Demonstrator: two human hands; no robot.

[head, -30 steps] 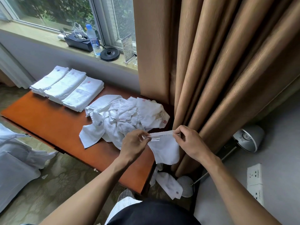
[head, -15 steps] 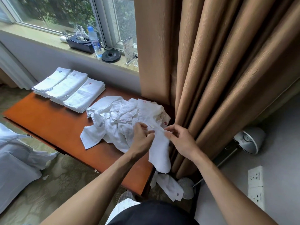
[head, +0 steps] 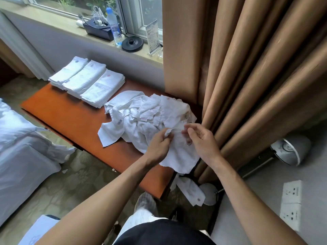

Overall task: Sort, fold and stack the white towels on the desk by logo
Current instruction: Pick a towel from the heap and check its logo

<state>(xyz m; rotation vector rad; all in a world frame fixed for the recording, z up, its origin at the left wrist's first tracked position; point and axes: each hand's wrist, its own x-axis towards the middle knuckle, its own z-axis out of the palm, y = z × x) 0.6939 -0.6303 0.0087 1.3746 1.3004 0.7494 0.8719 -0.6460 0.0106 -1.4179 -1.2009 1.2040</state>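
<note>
Orange desk (head: 70, 119) beside a tan curtain (head: 247, 68); three folded stacks (head: 88, 82) at its far left end; loose heap (head: 141, 112) mid-desk; left hand (head: 159, 144) pinches the towel (head: 180, 156) by its top edge; right hand (head: 203, 140) touches that edge, grip unclear; the towel lies at the desk's right end, long axis toward the person, red logo up.

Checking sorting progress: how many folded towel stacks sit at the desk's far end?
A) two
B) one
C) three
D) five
C: three folded towel stacks lie side by side on the orange desk, next to the unfolded pile; the left hand and right hand pinch one more towel.
</note>
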